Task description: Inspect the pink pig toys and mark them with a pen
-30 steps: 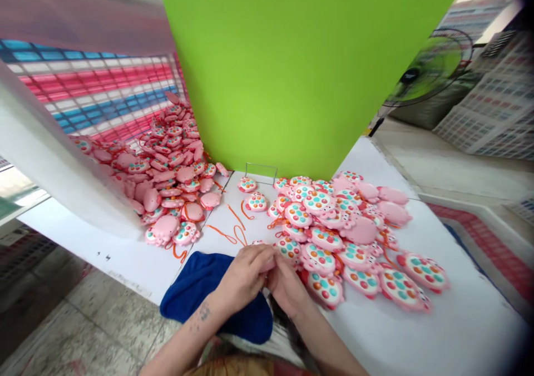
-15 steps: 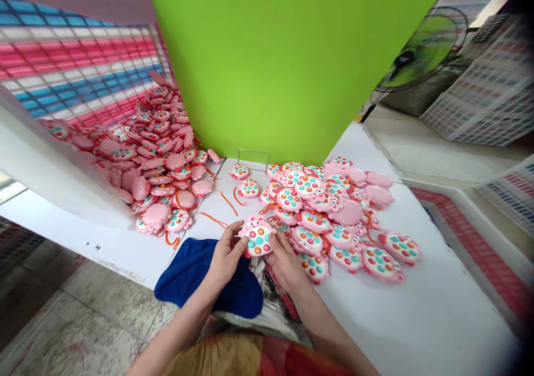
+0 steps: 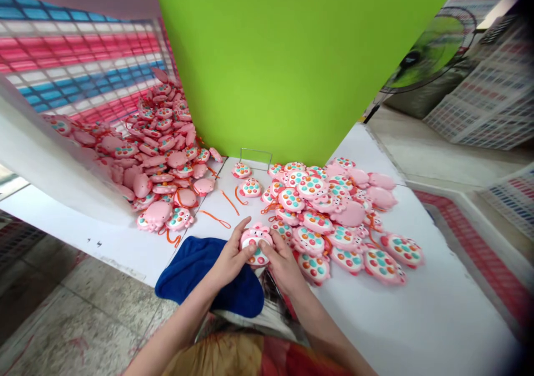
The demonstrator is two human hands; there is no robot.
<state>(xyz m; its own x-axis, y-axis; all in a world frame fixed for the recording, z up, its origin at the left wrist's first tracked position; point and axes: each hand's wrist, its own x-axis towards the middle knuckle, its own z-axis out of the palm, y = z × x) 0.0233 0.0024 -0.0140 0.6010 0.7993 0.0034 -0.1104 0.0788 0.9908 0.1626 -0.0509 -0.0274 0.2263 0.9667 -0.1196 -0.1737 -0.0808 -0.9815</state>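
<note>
A pink animal-shaped toy (image 3: 255,235) with a white face and coloured round buttons is held between both my hands, just over the table's near edge. My left hand (image 3: 232,256) grips its left side, with the thumb on the buttons. From the right, my right hand (image 3: 283,259) holds the other side, its thumb also pressed on the front. The thumbs cover some of the buttons. Close by on the right lies a heap of the same toys (image 3: 312,220), some face up, others showing plain pink backs. Two more toys (image 3: 250,187) sit apart beyond my hands.
Orange cord loops (image 3: 216,218) lie on the white table (image 3: 375,320). At the left, a big pile of toys (image 3: 162,159) spills from a tipped container. A blue cloth (image 3: 187,270) hangs at the near edge. Behind stands a green panel (image 3: 267,70); a fan (image 3: 429,53) is at right.
Both thumbs have moved inward from the toy's sides onto its buttons. The toy is turned more upright, and the view has shifted slightly.
</note>
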